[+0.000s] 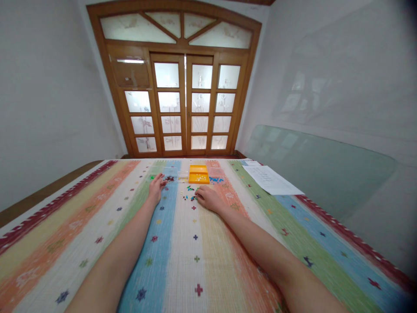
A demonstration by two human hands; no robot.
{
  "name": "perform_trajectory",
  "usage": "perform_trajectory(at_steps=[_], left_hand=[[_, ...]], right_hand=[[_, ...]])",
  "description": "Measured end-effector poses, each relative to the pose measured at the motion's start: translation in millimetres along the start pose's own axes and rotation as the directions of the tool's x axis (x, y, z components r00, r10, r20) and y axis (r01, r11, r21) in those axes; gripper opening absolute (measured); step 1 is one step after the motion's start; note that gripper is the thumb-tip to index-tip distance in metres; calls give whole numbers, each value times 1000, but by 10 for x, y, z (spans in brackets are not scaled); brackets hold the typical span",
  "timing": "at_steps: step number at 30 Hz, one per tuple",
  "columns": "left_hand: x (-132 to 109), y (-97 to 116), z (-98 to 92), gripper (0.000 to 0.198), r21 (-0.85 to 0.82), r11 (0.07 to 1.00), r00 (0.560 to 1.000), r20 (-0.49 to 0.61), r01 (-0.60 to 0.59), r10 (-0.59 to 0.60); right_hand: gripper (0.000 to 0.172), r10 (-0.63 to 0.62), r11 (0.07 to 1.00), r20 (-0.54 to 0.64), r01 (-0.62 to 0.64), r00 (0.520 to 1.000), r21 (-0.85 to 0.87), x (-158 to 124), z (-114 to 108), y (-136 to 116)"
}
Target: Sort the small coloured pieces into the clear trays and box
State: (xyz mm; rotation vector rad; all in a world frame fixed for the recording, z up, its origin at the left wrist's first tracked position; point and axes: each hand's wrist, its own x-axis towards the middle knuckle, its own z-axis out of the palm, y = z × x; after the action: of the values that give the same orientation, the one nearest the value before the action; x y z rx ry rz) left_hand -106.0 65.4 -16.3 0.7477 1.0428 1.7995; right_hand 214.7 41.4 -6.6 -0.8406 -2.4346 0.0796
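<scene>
My left hand (157, 187) lies on the striped cloth with its fingers stretched forward, the tips beside a small heap of dark beads (169, 178). My right hand (208, 198) rests on the cloth with fingers curled and pinched at the edge of a scatter of small coloured beads (189, 193); what it pinches is too small to name. An orange tray (199, 174) holding a few pale beads sits just beyond the scatter. Clear small boxes (183, 176) stand next to the tray.
The table is covered by a striped woven cloth (195, 243). A white printed sheet (272, 179) lies at the far right. A glass pane (322, 169) leans on the right wall. Wooden glazed doors (182, 104) stand behind the table.
</scene>
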Motion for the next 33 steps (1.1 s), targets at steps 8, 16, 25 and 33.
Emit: perform_trajectory(at_steps=[8, 16, 25, 33], left_hand=[[166, 189, -204, 21, -302, 947, 985, -100, 107, -143], [209, 236, -326, 20, -369, 912, 973, -70, 178, -218], [152, 276, -304, 29, -392, 899, 972, -46, 195, -231], [184, 266, -351, 25, -387, 896, 971, -1, 218, -237]], right_hand=[[21, -94, 996, 62, 93, 994, 10, 1, -5, -29], [18, -104, 994, 58, 103, 993, 24, 15, 22, -10], [18, -109, 993, 69, 106, 992, 45, 27, 36, -10], [13, -113, 992, 73, 110, 991, 54, 36, 20, -29]])
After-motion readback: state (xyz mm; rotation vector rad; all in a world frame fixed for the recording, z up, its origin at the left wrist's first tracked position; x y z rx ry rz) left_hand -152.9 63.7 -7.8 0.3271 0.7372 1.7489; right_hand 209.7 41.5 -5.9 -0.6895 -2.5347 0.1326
